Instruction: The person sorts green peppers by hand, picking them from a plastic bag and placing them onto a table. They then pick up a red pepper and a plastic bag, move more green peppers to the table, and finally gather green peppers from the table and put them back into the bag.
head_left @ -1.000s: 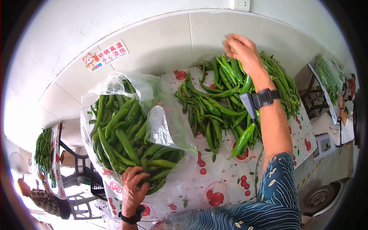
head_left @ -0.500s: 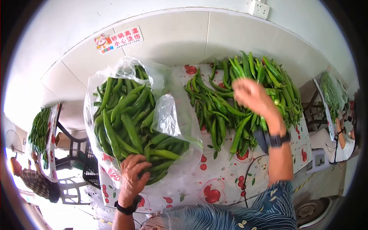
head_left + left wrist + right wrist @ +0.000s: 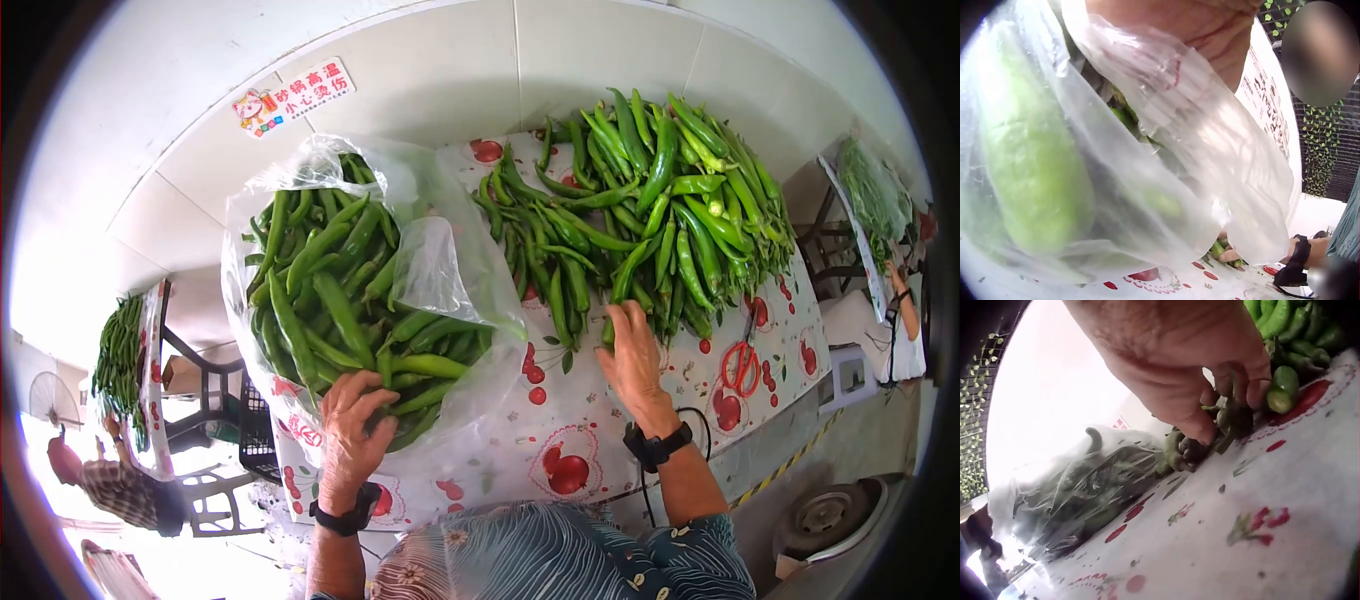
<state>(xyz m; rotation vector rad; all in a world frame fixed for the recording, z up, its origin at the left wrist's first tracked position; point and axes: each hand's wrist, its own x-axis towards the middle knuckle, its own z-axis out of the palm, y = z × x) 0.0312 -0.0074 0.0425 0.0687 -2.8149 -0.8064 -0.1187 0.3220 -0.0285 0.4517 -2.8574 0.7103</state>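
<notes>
Long green peppers fill a clear plastic bag at the left of the table. My left hand holds the bag's near rim, its fingers bent over the edge onto the peppers. In the left wrist view, the bag's film hangs below the hand. A loose heap of green peppers lies on the right half of the table. At the heap's near edge my right hand pinches a green pepper by its stem end. Several stem ends show between thumb and fingers in the right wrist view.
Red-handled scissors lie right of my right hand, on the cherry-patterned tablecloth. A black cable runs near the right wrist. The tiled wall bounds the back. Other people work at tables on both sides.
My right hand has come down from above the back of the heap to its near edge and now pinches a pepper. The scissors have come into sight. My left hand stays at the bag's rim.
</notes>
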